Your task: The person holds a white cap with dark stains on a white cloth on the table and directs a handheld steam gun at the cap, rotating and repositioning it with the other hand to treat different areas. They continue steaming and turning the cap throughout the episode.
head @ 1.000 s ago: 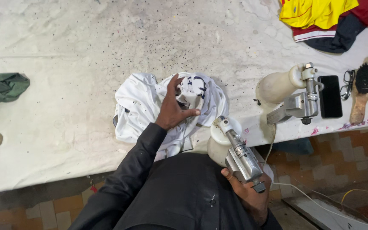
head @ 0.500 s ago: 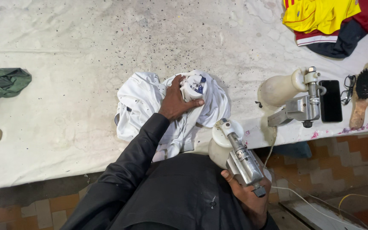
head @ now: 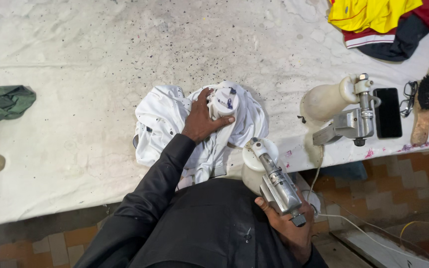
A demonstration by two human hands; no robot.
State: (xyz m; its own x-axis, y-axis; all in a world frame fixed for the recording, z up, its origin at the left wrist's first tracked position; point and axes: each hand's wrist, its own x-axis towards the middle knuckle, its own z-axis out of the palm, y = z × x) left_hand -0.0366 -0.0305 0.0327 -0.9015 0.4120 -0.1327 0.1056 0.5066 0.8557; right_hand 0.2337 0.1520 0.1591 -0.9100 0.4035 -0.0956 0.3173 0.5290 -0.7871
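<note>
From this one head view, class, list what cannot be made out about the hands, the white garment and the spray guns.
- Left hand: its palm covers part of the white garment, so the print beneath is hidden.
- Right hand: fingers wrap behind the held spray gun, so the trigger is unseen.
- Second spray gun on the table: nozzle tip too small to judge.
- Brush: the frame edge cuts off what lies beside it.

You get bright, even light from above. Shadows stay soft and short. The view is sharp, edges slightly bowed.
</note>
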